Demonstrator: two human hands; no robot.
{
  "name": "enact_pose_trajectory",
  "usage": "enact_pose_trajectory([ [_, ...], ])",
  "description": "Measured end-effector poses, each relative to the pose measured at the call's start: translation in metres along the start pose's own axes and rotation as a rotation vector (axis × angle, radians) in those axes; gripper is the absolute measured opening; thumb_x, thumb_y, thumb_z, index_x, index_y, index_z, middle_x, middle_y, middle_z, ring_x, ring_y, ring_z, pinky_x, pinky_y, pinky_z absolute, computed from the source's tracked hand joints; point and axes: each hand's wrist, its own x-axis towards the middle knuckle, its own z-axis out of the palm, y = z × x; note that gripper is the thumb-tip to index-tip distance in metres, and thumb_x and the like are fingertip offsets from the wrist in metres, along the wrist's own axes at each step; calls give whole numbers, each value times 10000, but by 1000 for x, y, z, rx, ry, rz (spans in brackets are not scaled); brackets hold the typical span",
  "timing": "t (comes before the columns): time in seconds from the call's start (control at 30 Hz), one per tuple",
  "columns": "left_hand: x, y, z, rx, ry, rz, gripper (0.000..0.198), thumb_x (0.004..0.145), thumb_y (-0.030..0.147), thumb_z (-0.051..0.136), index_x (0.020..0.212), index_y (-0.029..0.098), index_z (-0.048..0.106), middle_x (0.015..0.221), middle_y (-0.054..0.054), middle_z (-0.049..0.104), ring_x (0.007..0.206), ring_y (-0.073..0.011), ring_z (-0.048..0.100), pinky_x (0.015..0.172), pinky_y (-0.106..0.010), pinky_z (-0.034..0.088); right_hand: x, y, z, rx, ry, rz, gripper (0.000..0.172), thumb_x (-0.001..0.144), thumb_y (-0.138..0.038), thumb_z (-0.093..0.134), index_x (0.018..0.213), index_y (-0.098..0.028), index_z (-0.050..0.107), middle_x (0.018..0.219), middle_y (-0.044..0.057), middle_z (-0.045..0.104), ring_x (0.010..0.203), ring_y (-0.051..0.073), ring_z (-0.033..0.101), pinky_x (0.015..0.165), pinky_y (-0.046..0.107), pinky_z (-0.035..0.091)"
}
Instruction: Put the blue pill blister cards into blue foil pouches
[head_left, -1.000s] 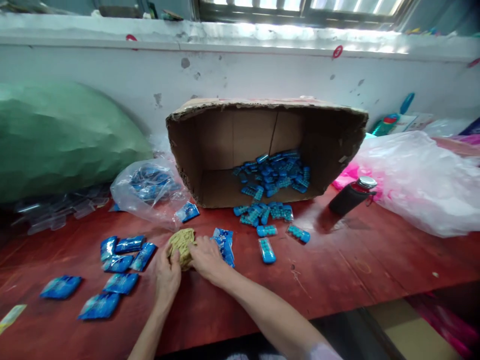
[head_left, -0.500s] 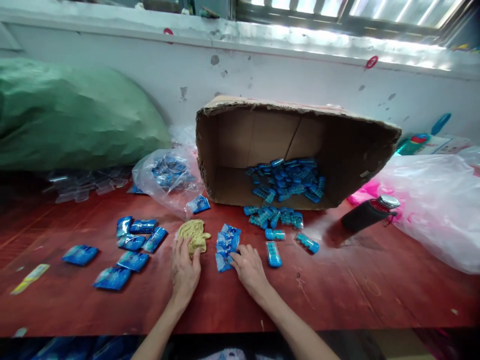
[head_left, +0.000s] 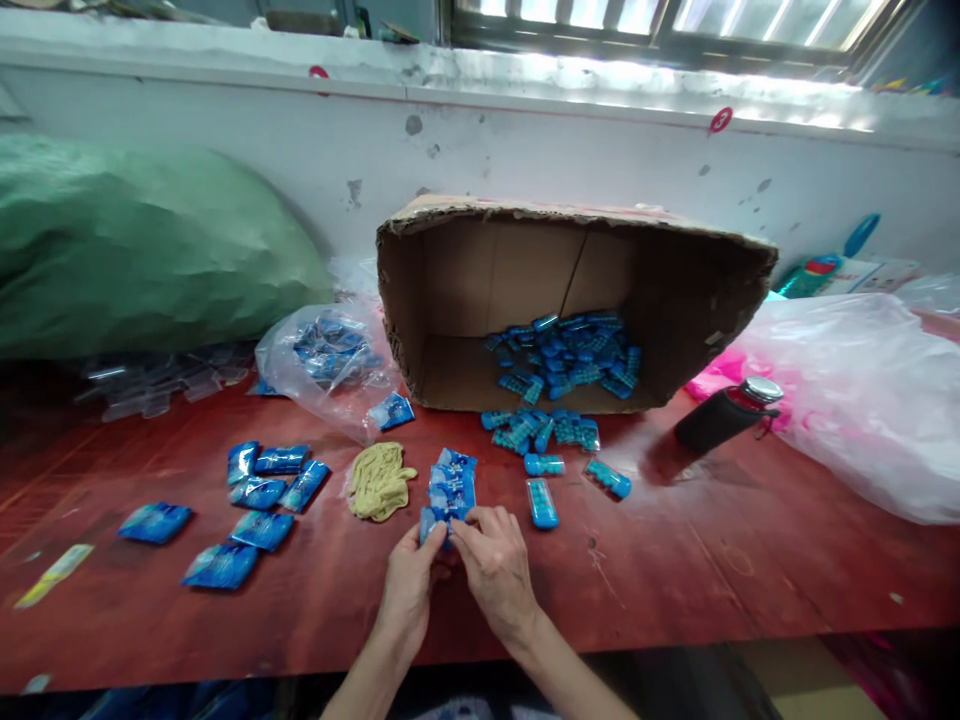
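In the head view, a short row of flat packets (head_left: 453,478) lies on the red table (head_left: 637,560); they are shiny and blue, with paler, whitish printing, and they overlap one another like steps, running away from the person; at the end closest to the person is the near packet (head_left: 427,523), of which a pale blue corner is visible, while the rest is covered by fingers.

The left hand (head_left: 409,590) is narrow, and it pinches this near packet between thumb and fingers; the right hand (head_left: 493,565) has its fingers bent together and its tips at the same packet, but I cannot tell if it grips or only touches; so the near packet is between the fingertips of both hands, and the rest of the row extends just beyond them, its right edge close to the right hand's bent fingers.

Left of the row, a yellow cloth (head_left: 379,482) lies crumpled, near the left hand but apart from it; further left are seven filled packets (head_left: 261,530), puffy and blue; to the right and behind, blue cases (head_left: 544,503) lie in front of the carton (head_left: 517,260) and inside it; a dark flask (head_left: 712,418) leans at the right.
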Motion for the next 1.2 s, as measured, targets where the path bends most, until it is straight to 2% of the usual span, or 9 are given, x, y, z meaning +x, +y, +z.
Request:
enact_pose_trajectory([
  [0.07, 2, 1, 1, -25, 15, -7, 307, 538, 346, 705, 734, 142, 587, 584, 15, 600, 444, -64, 501, 411, -176, 343, 1, 2, 3, 223, 52, 130, 277, 819, -239, 493, 1090, -225, 554, 976, 68, 579, 871, 195, 508, 767, 302, 384],
  [0.13, 4, 0, 0, 6, 57, 24, 300, 529, 343, 705, 717, 137, 596, 595, 7, 613, 440, -65, 489, 401, -179, 330, 4, 6, 9, 524, 19, 297, 321, 768, -230, 536, 1084, -178, 548, 931, 58, 586, 828, 182, 533, 728, 271, 414],
  [0.2, 8, -3, -2, 51, 105, 75, 292, 519, 339, 706, 693, 127, 607, 582, 9, 604, 443, -64, 469, 395, -180, 321, 8, 9, 16, 764, -79, 402, 161, 746, -228, 533, 863, -152, 614, 719, 1, 576, 658, 143, 526, 607, 229, 411],
  [0.27, 11, -8, -3, 74, 147, 118, 281, 516, 335, 705, 675, 121, 614, 557, 19, 586, 448, -62, 450, 397, -179, 316, 11, 11, 22, 852, -132, 435, 150, 746, -234, 511, 643, -147, 576, 556, -44, 490, 535, 107, 454, 518, 205, 365],
  [0.43, 15, -12, 1, 76, 168, 142, 281, 515, 339, 699, 673, 118, 625, 546, 19, 583, 449, -66, 446, 404, -184, 314, 11, 9, 27, 824, -69, 460, 198, 753, -227, 475, 565, -165, 465, 521, -67, 395, 505, 84, 363, 486, 190, 308],
  [0.67, 17, -5, 8, 60, 136, 115, 320, 472, 354, 716, 658, 110, 624, 535, -4, 598, 437, -98, 481, 393, -211, 337, 9, 4, 30, 762, 15, 479, 190, 769, -232, 445, 585, -184, 437, 537, -55, 427, 518, 99, 383, 484, 194, 306],
  [1.0, 23, -7, 13, 28, 149, 61, 355, 447, 374, 737, 647, 109, 612, 478, 21, 575, 414, -91, 472, 392, -208, 349, 6, -3, 33, 672, 111, 510, 211, 799, -266, 437, 601, -195, 422, 563, -48, 432, 552, 110, 402, 505, 200, 308],
  [1.1, 19, -4, 16, -4, 114, 43, 359, 451, 392, 739, 619, 110, 596, 462, 31, 556, 407, -78, 459, 388, -198, 345, 8, 0, 33, 721, 109, 523, 239, 802, -291, 449, 588, -191, 409, 549, -58, 408, 539, 99, 380, 493, 195, 299],
  [1.2, 13, -1, 13, 16, 16, 14, 358, 455, 386, 746, 624, 108, 598, 481, 23, 569, 410, -75, 466, 372, -188, 337, 8, 5, 32, 754, 121, 548, 252, 797, -289, 458, 574, -187, 402, 535, -66, 381, 519, 90, 359, 477, 190, 293],
])
